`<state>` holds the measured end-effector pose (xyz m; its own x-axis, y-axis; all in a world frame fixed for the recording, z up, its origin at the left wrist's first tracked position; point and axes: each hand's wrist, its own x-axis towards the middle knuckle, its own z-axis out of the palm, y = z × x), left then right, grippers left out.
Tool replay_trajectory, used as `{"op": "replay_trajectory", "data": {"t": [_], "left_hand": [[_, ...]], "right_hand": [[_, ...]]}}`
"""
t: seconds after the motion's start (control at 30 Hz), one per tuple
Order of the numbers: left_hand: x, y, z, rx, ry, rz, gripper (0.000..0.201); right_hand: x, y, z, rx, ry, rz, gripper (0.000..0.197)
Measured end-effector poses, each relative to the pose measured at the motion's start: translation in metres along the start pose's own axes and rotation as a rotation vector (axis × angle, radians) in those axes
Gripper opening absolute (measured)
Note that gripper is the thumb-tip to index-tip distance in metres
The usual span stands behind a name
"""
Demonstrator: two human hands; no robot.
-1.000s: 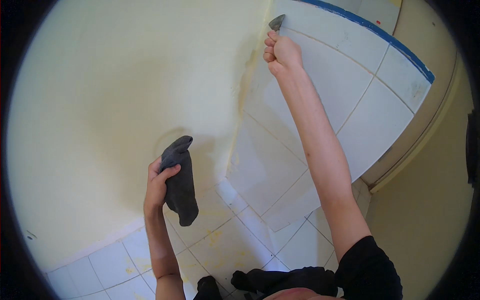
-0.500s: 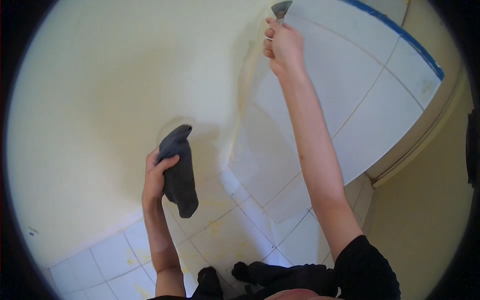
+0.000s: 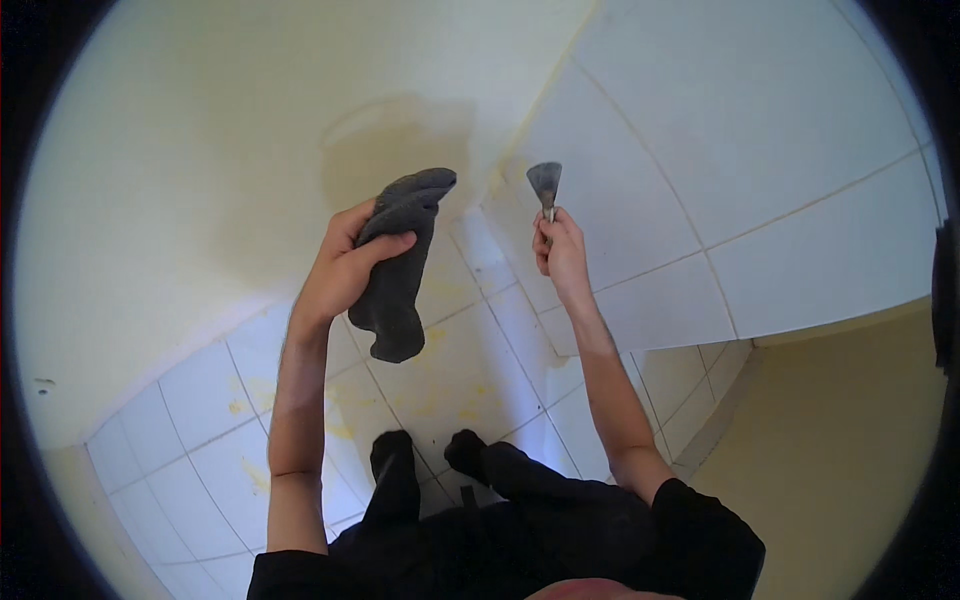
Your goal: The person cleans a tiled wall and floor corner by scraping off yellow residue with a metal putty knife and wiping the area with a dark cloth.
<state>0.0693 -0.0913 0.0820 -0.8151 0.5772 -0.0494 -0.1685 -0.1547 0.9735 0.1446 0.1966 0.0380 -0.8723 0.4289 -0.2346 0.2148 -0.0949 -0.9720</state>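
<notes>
Left hand (image 3: pixel 340 270) clenched round a limp dark grey rag (image 3: pixel 398 260): soft, light, bunch it anywhere. Right hand (image 3: pixel 560 250) closed on the putty scraper (image 3: pixel 545 188) handle, which looks stiff and light; keep clear of the blade.

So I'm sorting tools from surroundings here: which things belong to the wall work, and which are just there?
In use:
left hand holding dark cloth
right hand holding scraper
cream wall

Just there:
floor tiles
white wall tiles

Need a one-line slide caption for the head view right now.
Left hand grips a dark grey cloth; right hand holds a scraper upright near the tiled wall corner.
</notes>
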Motion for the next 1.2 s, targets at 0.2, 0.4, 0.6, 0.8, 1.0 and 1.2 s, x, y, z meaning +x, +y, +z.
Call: {"op": "replay_trajectory", "data": {"t": [0.2,0.4,0.6,0.8,1.0,1.2], "left_hand": [[-0.006,-0.041,-0.012,-0.09,0.155,-0.095,0.025],[-0.005,-0.043,-0.012,-0.041,0.183,-0.102,0.025],[-0.02,-0.038,-0.013,-0.027,0.227,-0.082,0.025],[-0.022,-0.041,-0.009,-0.04,0.223,-0.111,0.026],[-0.026,-0.042,-0.01,-0.058,0.243,-0.116,0.027],[-0.026,-0.04,-0.003,-0.042,0.265,-0.085,0.027]], "right_hand": [[0.012,0.093,-0.022,-0.275,0.013,0.074,0.011],[0.028,0.126,-0.024,-0.216,0.108,0.051,0.015],[0.03,0.113,-0.005,-0.503,0.117,-0.192,0.008],[0.032,0.111,-0.008,-0.069,0.076,0.021,0.009],[0.023,0.095,0.001,0.124,0.091,-0.049,0.017],[0.028,0.103,0.0,0.462,0.006,-0.029,0.021]]}}
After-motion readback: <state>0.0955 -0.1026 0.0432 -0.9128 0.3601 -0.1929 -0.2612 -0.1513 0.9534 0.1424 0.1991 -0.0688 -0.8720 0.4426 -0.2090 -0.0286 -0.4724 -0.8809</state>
